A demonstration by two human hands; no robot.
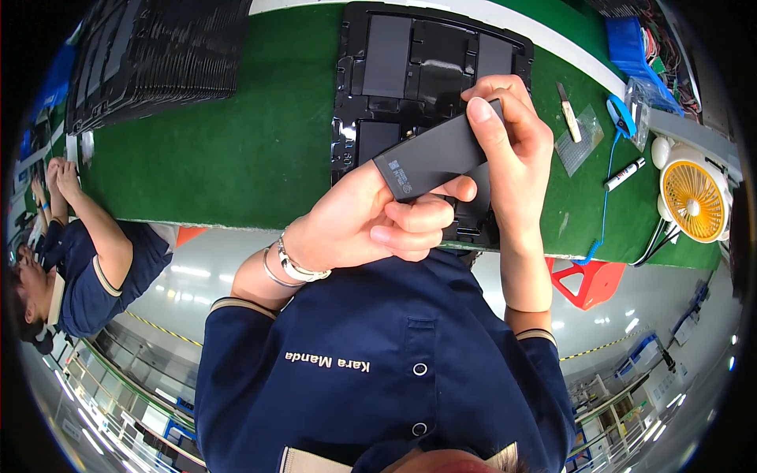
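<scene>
A flat black rectangular block with small pale print at one end point(434, 154), like a power bank, is held tilted in front of me. My left hand point(371, 217) supports its printed end from below, with several fingers curled. At the other end, my right hand point(516, 138) grips it between thumb and fingers. Beneath both hands lies a glossy black moulded tray point(441, 71). Similar dark flat pieces point(387, 57) sit in its compartments; my hands and the block cover part of the tray.
On the green bench point(276, 142), a tall stack of black trays point(158, 63) stands left. To the right lie a knife point(569, 118), clear bag point(582, 142), marker point(625, 174), blue corded strap point(621, 117) and yellow fan point(694, 201). A co-worker point(102, 260) is far left.
</scene>
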